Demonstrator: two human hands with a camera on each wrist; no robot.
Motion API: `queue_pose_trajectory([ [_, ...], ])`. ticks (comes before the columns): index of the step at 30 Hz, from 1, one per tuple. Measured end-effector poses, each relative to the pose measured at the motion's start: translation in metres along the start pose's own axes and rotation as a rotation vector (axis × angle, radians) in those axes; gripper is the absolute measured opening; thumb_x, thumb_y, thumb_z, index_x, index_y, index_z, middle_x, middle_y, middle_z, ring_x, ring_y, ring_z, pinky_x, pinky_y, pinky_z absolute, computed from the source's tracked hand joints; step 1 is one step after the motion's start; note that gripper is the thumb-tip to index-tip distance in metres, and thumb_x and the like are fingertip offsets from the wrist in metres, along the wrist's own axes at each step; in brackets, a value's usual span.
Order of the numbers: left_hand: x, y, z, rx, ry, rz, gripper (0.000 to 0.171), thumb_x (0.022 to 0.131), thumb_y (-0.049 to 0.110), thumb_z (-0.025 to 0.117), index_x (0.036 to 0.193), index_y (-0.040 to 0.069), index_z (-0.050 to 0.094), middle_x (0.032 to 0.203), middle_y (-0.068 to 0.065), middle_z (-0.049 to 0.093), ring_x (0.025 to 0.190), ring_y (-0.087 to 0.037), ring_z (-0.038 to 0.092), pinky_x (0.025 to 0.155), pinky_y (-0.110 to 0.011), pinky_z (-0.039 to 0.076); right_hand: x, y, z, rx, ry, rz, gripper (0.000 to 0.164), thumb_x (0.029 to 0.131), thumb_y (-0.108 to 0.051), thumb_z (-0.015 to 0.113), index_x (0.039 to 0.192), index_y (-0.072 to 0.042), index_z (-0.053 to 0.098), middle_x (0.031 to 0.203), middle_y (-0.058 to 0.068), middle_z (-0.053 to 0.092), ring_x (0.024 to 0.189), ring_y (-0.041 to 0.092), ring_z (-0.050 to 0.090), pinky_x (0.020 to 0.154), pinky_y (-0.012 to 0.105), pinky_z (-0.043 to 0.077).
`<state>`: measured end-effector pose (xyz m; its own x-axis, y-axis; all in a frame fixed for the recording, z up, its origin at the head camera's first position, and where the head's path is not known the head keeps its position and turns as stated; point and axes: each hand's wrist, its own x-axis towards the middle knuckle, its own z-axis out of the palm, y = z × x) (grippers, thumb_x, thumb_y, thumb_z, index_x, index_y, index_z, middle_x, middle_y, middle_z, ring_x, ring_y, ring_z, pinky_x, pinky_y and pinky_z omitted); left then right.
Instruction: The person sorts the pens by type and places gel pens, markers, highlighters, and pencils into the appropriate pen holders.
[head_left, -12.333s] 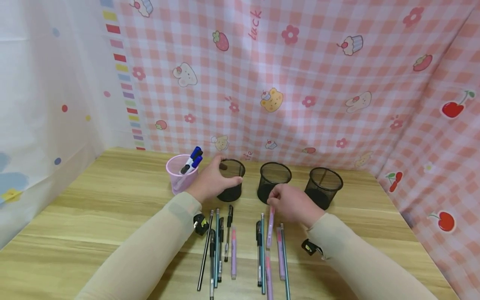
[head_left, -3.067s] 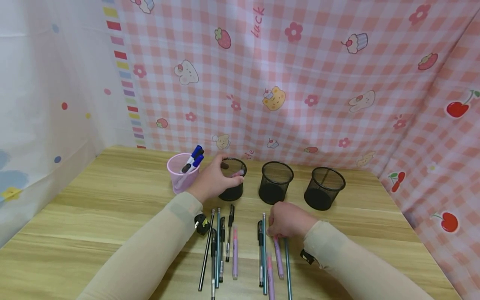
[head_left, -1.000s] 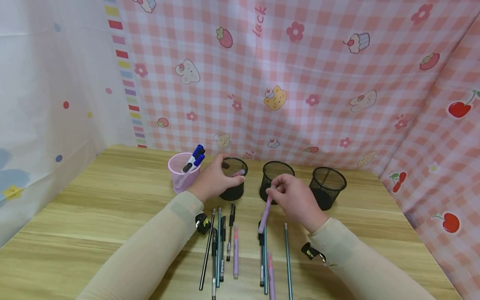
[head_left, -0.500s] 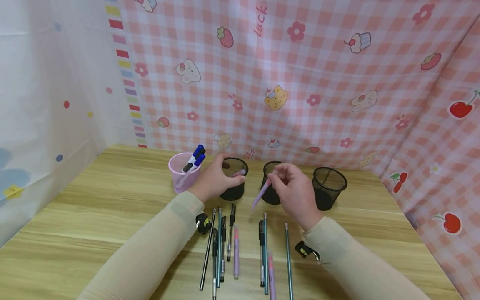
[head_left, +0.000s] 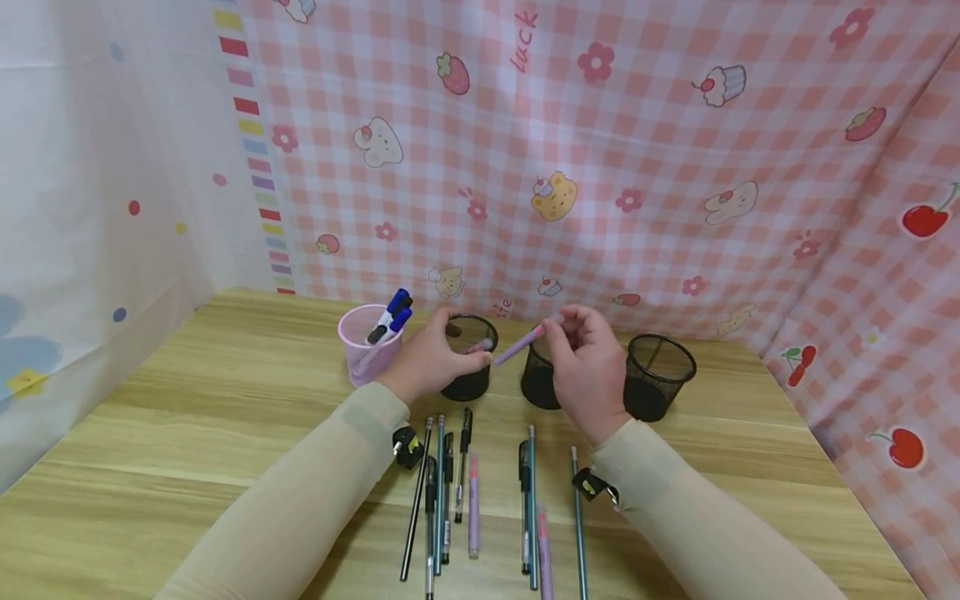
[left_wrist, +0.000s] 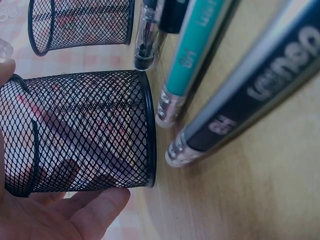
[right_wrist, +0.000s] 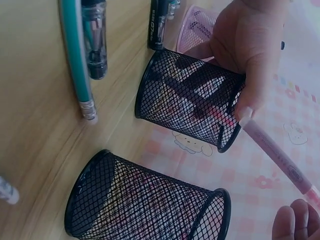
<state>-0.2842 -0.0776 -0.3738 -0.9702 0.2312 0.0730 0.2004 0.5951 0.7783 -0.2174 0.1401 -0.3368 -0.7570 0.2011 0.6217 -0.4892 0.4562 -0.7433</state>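
Observation:
My left hand [head_left: 429, 358] holds a black mesh pen cup [head_left: 467, 385] around its side, thumb near the rim. Inside that cup leans one purple highlighter [left_wrist: 80, 137], visible through the mesh in the left wrist view. Between thumb and fingers, my right hand [head_left: 592, 367] pinches another purple highlighter [head_left: 519, 343] by its pink-tipped end, above the table. The highlighter slants down to the left, its free end at the held cup's rim beside my left thumb. Behind the right hand stands a second black mesh cup [head_left: 542, 387], partly covered.
A third black mesh cup [head_left: 658, 379] stands at the right. At the left, a pink cup [head_left: 363, 354] holds several markers [head_left: 393, 315]. Pencils [head_left: 579, 533], black-capped gel pens [head_left: 462, 467] and purple highlighters [head_left: 473, 508] lie in two groups nearer the front. Patterned cloth [head_left: 487, 167] hangs behind.
A first highlighter from the right-hand group went into the held cup. Since then my right hand has picked up a second, raised it and swung it left to the cup. The left hand stayed put.

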Motion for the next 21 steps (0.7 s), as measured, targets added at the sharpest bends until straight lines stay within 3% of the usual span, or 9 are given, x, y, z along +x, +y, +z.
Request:
queue_pose_trajectory([
  [8, 0.0, 0.001, -0.001, 0.011, 0.003, -0.006, 0.104, 0.084, 0.063, 0.08, 0.163, 0.019, 0.028, 0.153, -0.016, 0.055, 0.131, -0.034, 0.061, 0.107, -0.054, 0.053, 0.004, 0.004, 0.009, 0.024, 0.061, -0.056, 0.023, 0.101, -0.012, 0.072, 0.116, 0.004, 0.066, 0.098, 0.016, 0.076, 0.076, 0.004, 0.06, 0.065, 0.012, 0.046],
  [21, -0.001, 0.002, -0.001, 0.001, 0.009, 0.002, 0.101, 0.084, 0.061, 0.081, 0.161, 0.019, 0.031, 0.152, -0.014, 0.056, 0.128, -0.034, 0.063, 0.106, -0.053, 0.053, 0.004, -0.002, 0.017, 0.1, 0.024, -0.028, 0.021, 0.102, -0.01, 0.069, 0.116, 0.004, 0.064, 0.099, 0.018, 0.074, 0.074, 0.007, 0.058, 0.066, 0.014, 0.047],
])
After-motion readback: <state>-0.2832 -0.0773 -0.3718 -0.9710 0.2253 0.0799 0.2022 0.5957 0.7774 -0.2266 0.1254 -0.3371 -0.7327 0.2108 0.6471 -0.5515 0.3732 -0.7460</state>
